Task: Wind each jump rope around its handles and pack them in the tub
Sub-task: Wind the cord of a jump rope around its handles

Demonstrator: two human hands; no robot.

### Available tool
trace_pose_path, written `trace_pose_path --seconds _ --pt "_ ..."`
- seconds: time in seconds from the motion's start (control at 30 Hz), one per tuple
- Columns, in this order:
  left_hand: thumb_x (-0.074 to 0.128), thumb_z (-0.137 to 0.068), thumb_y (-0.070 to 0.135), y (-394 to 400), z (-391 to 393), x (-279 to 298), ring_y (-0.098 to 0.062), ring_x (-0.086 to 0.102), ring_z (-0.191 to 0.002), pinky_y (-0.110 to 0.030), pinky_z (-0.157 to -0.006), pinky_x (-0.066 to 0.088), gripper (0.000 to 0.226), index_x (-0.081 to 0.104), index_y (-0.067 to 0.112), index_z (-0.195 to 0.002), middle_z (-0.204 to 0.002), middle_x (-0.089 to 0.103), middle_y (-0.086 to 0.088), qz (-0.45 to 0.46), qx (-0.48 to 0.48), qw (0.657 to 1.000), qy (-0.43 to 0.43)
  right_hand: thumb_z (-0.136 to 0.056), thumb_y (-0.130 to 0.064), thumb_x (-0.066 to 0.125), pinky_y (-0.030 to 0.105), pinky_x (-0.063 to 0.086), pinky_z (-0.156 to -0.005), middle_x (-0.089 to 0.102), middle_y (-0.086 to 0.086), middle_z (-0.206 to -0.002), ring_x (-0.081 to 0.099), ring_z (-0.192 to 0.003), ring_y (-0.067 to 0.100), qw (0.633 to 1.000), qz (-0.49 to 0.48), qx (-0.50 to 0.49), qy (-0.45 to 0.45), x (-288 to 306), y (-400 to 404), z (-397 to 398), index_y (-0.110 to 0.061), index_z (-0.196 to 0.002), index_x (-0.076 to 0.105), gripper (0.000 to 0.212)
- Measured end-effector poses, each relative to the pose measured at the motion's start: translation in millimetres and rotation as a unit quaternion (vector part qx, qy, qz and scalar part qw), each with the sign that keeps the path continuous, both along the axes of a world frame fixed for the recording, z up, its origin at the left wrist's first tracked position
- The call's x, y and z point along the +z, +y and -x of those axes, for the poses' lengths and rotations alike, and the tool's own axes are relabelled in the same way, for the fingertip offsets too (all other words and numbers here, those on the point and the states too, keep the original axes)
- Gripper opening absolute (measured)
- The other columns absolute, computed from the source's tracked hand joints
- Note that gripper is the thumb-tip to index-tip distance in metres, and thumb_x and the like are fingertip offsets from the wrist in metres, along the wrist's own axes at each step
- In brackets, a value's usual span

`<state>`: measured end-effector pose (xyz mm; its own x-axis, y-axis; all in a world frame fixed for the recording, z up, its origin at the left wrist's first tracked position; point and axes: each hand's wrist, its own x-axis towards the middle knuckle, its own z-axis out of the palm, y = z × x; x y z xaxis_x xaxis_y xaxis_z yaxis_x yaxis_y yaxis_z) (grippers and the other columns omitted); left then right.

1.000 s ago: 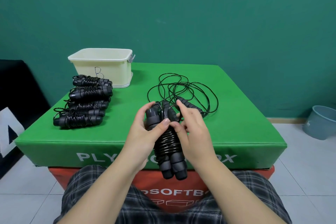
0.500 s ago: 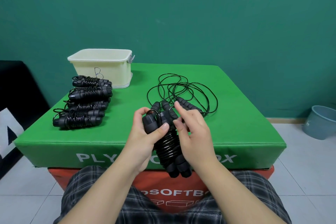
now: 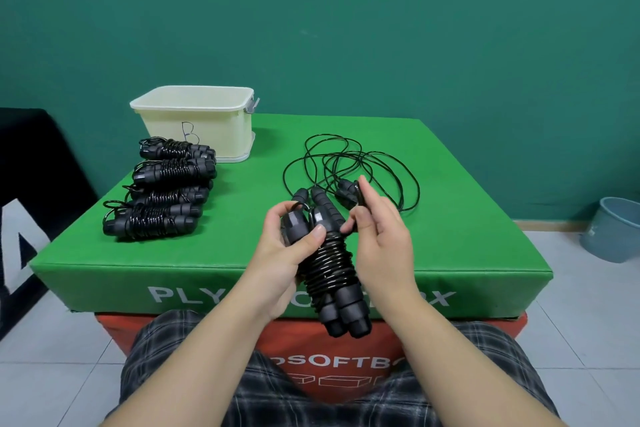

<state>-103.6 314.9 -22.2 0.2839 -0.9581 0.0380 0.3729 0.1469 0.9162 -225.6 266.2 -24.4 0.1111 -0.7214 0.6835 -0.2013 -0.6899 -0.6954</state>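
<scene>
My left hand (image 3: 284, 246) grips a black jump rope (image 3: 334, 274) whose cord is coiled tightly round its two handles, held over the near edge of the green box (image 3: 450, 246). Beside the bundle's upper end my right hand (image 3: 381, 236) pinches the cord with thumb and forefinger. An unwound black rope (image 3: 388, 163) lies in loose loops behind my hands, its handles partly hidden by my fingers. Several wound ropes (image 3: 162, 191) lie in a row at the left. The cream tub (image 3: 201, 121), marked with a B, stands behind them at the back left.
The green box sits on a red one (image 3: 502, 326). A blue-grey bucket (image 3: 613, 229) stands on the tiled floor at the right. A black padded object (image 3: 31, 184) is at the left. My checked shorts fill the bottom of the view.
My right hand has shifted slightly right and away from the bundle, now pinching the cord at its top. The bundle has tilted a little in my left hand.
</scene>
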Motion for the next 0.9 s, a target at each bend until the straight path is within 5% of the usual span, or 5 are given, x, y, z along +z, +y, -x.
trace_pose_path --seconds 0.2,0.4,0.53,0.8,0.9 --pt "0.072 -0.072 0.007 -23 -5 -11 -0.021 0.062 -0.096 -0.033 -0.084 0.051 0.05 0.051 0.031 -0.11 -0.112 0.063 -0.013 0.005 0.011 0.999 -0.046 -0.098 -0.008 0.049 0.021 0.047 -0.084 0.057 -0.007 -0.091 0.061 -0.077 0.006 0.997 -0.068 0.012 0.019 -4 -11 4 -0.045 -0.123 0.045 0.044" --pt "0.076 -0.075 0.009 -38 -9 -39 -0.023 0.064 -0.095 -0.037 -0.09 0.051 0.059 0.046 0.048 -0.109 -0.109 0.063 -0.011 -0.003 0.072 0.964 -0.257 -0.091 -0.002 0.053 0.006 0.039 -0.076 0.062 0.007 -0.088 0.057 -0.078 0.009 0.986 -0.007 -0.031 0.164 -40 -25 1 -0.001 -0.124 0.061 0.034" --pt "0.075 -0.076 0.014 -48 -16 -52 -0.022 0.061 -0.089 -0.035 -0.083 0.049 0.056 0.039 0.04 -0.11 -0.103 0.059 -0.001 -0.023 0.083 0.929 -0.359 -0.091 -0.002 0.056 0.017 0.034 -0.074 0.063 0.014 -0.095 0.059 -0.087 0.028 0.975 -0.057 -0.027 0.213 -58 -32 -10 -0.001 -0.122 0.063 0.032" --pt "0.064 -0.087 0.021 -53 -27 -78 -0.011 0.045 -0.096 -0.023 -0.08 0.033 0.028 0.044 0.028 -0.105 -0.109 0.047 0.002 -0.009 0.088 0.858 -0.505 -0.095 -0.007 0.056 0.013 0.03 -0.08 0.063 0.012 -0.103 0.057 -0.097 0.025 0.964 -0.123 -0.02 0.234 -66 -37 -19 -0.003 -0.125 0.061 0.031" --pt "0.061 -0.089 0.029 -53 -32 -76 -0.012 0.049 -0.102 -0.03 -0.086 0.04 0.027 0.051 0.024 -0.112 -0.116 0.049 0.004 -0.025 0.094 0.828 -0.552 -0.097 -0.01 0.053 0.015 0.032 -0.083 0.062 0.013 -0.108 0.056 -0.103 0.025 0.956 -0.131 -0.02 0.263 -63 -40 -20 -0.004 -0.128 0.059 0.033"
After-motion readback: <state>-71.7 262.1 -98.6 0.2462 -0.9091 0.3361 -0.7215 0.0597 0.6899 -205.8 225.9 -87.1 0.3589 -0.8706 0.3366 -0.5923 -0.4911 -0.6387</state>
